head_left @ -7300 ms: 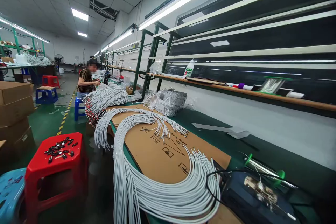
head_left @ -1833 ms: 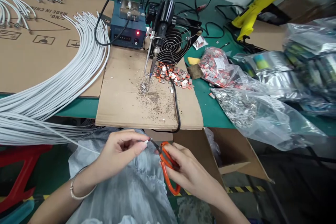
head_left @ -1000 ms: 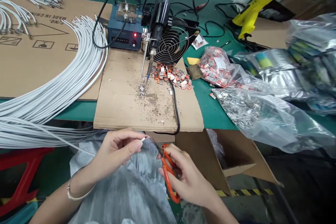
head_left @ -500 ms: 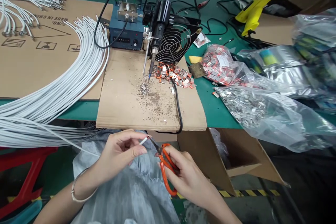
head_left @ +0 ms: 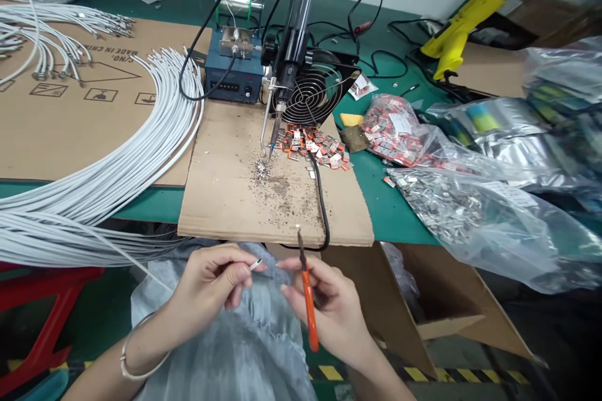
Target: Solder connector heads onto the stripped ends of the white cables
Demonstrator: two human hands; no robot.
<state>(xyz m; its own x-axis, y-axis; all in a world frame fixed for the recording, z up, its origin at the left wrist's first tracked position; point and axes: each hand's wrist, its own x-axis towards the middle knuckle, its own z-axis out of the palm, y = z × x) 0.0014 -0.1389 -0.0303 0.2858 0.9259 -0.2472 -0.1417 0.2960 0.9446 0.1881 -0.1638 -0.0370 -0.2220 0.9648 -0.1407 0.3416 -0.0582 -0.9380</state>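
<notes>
Between thumb and forefinger, my left hand (head_left: pixel 214 282) pinches a white cable (head_left: pixel 255 264) close to its end. A small dark-green tip shows at that end. The cable trails off to the left toward the large bundle of white cables (head_left: pixel 126 138). In my right hand (head_left: pixel 332 301) is a pair of orange-handled scissors (head_left: pixel 308 301), now turned upright with the blades pointing at the cardboard's front edge. My right thumb and forefinger are apart and face the cable tip, a short gap away.
A soldering iron (head_left: pixel 291 56) hangs on a stand over a cardboard sheet (head_left: pixel 226 200). Behind are a blue control box (head_left: pixel 235 78) and a fan (head_left: pixel 313 91). Orange USB connectors (head_left: pixel 324 147) lie in a pile. Bags of metal parts (head_left: pixel 442 207) lie right; an open carton (head_left: pixel 451 326) stands below.
The scissors have come away from the cable end and swung upright in my right hand. My left hand still pinches the cable. The camera view has shifted slightly.
</notes>
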